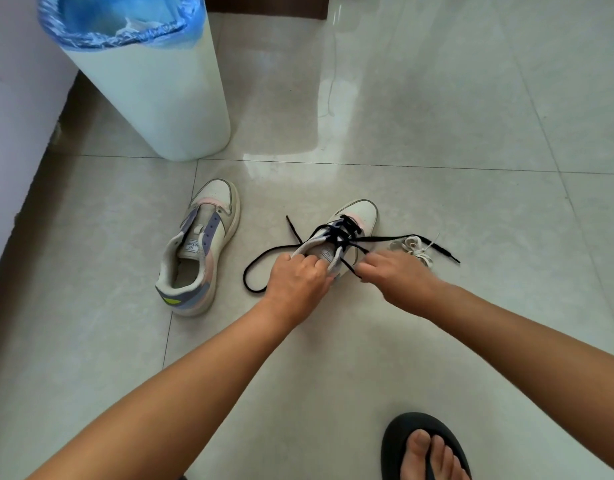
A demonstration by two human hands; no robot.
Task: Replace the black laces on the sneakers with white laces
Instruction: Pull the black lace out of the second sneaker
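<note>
head view is showing you crouching over a tiled floor (437, 133) with both arms reaching forward. your left hand (298, 277) is curling its fingers over the collar of the right-hand sneaker (359, 216), gripping the opening near the heel. your right hand (395, 271) is pinching a strand of the black lace (347, 233) just beside that sneaker's outer side, fingers drawn together on it. the black lace is sitting threaded through the eyelets nearer the toe, while its loose ends are trailing out: one is looping across the floor to the left of your left hand, the other is stretching right, ending past a small bundle of white laces (416, 247) that is lying on the floor just beyond your right hand. the other sneaker (198, 247) is resting well apart to the left, upright, with no lace in its eyelets and its tongue showing. a white bin (160, 98) lined with a blue bag (115, 19) is standing behind it near the wall. your foot in a dark sandal (425, 448) is showing at the bottom right.
</note>
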